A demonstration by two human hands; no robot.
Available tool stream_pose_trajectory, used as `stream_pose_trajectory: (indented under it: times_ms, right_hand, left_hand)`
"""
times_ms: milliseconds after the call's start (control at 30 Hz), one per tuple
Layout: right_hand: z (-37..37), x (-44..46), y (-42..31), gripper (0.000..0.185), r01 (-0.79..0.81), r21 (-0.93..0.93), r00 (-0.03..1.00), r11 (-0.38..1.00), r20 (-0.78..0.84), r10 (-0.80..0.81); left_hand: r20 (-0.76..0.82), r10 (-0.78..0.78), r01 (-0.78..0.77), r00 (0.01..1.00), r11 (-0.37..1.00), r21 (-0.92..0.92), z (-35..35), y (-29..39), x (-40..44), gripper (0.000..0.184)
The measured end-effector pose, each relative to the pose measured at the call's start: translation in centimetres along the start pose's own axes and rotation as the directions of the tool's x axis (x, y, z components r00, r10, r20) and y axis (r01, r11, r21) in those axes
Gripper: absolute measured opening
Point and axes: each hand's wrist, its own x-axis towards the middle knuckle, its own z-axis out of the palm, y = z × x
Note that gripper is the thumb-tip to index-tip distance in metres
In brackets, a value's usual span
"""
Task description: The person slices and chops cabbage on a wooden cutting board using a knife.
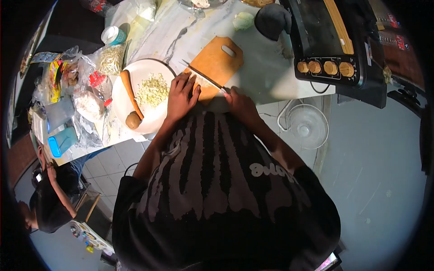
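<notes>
My right hand [242, 107] is closed around the handle of a knife [209, 80], whose blade lies slantwise across the wooden cutting board [220, 58]. Small pale chopped bits [203, 83] lie on the board beside the blade. My left hand [181, 98] rests at the board's left edge, its fingers bent over near the blade and the thumb apart from them. Left of that hand stands a large white plate [121, 100] with a heap of pale green chopped pieces [153, 90]. A wooden pestle [129, 92] lies on the plate with its rounded, brownish end [133, 120] near the rim.
A black toaster oven [325, 40] stands at the right, with a dark cloth [272, 21] and a pale green vegetable [243, 21] near it. Bagged food [110, 60], a teal-and-white tub [113, 35] and a blue-lidded container [62, 141] crowd the left. Another person [54, 194] is at lower left.
</notes>
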Motion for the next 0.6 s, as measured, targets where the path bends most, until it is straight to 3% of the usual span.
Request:
stream_pose_trajectory:
  times_ms: [167,467,600]
  right_hand:
    - [1.3,0.1,0.9,0.039,0.024,-0.021,0.998,0.999,-0.059,-0.025]
    - [-1.5,0.0,0.2,0.044,-0.046,0.014,0.995,0.999,0.094,0.045]
    - [-0.6,-0.6,1.5,0.045,-0.026,-0.012,0.998,1.0,0.06,0.027]
  left_hand:
    - [0.003,0.012,-0.012,1.0,1.0,0.015,-0.2,-0.1,0.4,0.033]
    - [0.004,-0.031,0.031,0.999,0.999,-0.015,-0.2,-0.2,0.2,0.032]
    - [-0.006,-0.039,0.039,0.999,0.999,-0.022,0.0,0.0,0.1,0.032]
